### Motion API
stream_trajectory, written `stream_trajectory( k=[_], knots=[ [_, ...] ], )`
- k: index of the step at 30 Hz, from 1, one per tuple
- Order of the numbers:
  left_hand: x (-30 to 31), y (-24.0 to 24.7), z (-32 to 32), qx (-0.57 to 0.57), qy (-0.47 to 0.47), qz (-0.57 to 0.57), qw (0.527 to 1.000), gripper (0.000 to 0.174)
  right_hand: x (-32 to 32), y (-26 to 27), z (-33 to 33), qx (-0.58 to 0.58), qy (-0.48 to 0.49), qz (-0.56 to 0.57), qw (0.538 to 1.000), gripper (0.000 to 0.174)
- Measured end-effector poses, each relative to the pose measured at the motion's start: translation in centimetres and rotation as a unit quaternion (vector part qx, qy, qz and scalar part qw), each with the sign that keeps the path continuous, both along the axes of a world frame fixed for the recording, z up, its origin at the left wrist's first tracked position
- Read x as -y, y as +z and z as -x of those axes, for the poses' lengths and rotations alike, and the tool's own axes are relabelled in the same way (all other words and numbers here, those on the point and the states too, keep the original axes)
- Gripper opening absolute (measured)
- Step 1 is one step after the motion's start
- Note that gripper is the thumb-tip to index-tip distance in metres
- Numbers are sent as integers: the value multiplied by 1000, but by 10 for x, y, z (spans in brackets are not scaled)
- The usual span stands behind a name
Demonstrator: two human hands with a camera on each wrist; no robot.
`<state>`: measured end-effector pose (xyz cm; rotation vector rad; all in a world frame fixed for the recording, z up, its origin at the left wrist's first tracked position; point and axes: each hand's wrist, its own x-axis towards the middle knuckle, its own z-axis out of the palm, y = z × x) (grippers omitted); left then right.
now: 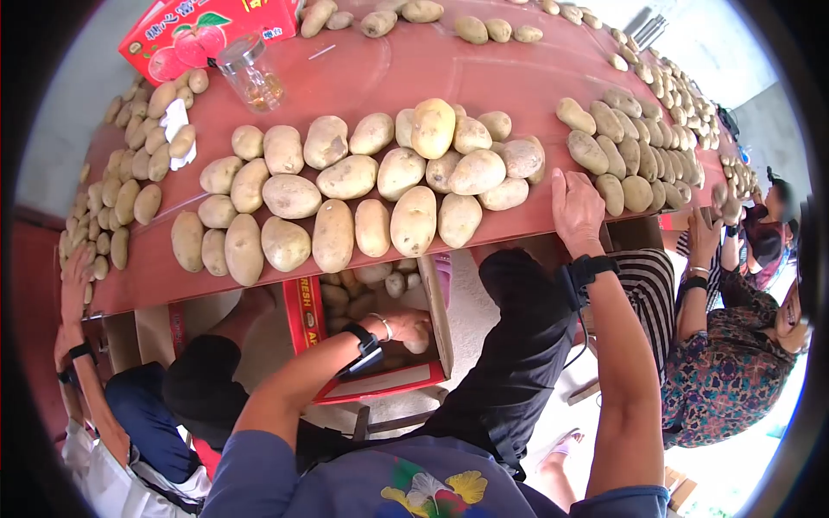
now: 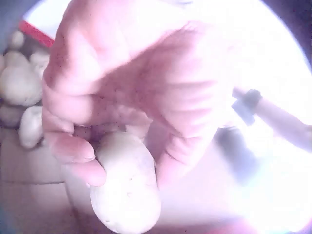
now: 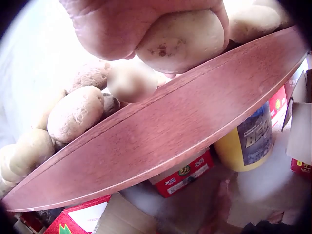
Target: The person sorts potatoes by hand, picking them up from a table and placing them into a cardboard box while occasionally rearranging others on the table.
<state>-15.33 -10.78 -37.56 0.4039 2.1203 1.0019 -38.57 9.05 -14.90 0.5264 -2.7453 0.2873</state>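
Observation:
Inside a red-edged box below the table, my left hand (image 1: pixel 397 326) grips a potato (image 1: pixel 417 339). The left wrist view shows that potato (image 2: pixel 126 187) pinched between the thumb and fingers of the left hand (image 2: pixel 126 73). At the table's front edge, my right hand (image 1: pixel 577 211) lies palm down between two groups of potatoes. In the right wrist view, the right hand (image 3: pixel 122 24) curls round a potato (image 3: pixel 183 41) with a dark blemish; the head view hides this potato under the hand.
Rows of potatoes (image 1: pixel 333 235) cover the red table (image 1: pixel 389 65) ahead, with more to both sides. A glass jar (image 1: pixel 252 76) and a red carton (image 1: pixel 203 39) stand at the back left. The open box (image 1: pixel 308 324) holds more potatoes. People sit on both sides.

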Motion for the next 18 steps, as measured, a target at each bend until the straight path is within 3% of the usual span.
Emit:
stream_trajectory(
  k=[1,3,5,8,10,14,16,18],
  knots=[
    [4,10,0,-37,-2,-27,999,45,1,1,0,4,-6,-5,1000,41],
    [23,112,1,14,25,-103,994,46,2,3,-1,13,-19,-21,1000,41],
    [36,142,-5,5,22,-127,992,37,1,1,-3,0,-18,-5,1000,41],
    [56,220,-17,5,157,-186,970,32,4,3,-3,6,-21,-8,1000,42],
    [66,240,-9,2,224,-248,942,38,2,3,-2,7,-26,-11,1000,42],
    [79,277,31,-129,341,-219,905,40,1,-3,0,1,-22,7,1000,42],
    [82,285,56,-86,372,-208,901,40,0,-2,0,-1,-25,2,1000,42],
    [83,275,82,-208,360,-111,903,42,0,0,0,1,-21,18,1000,41]
  ],
)
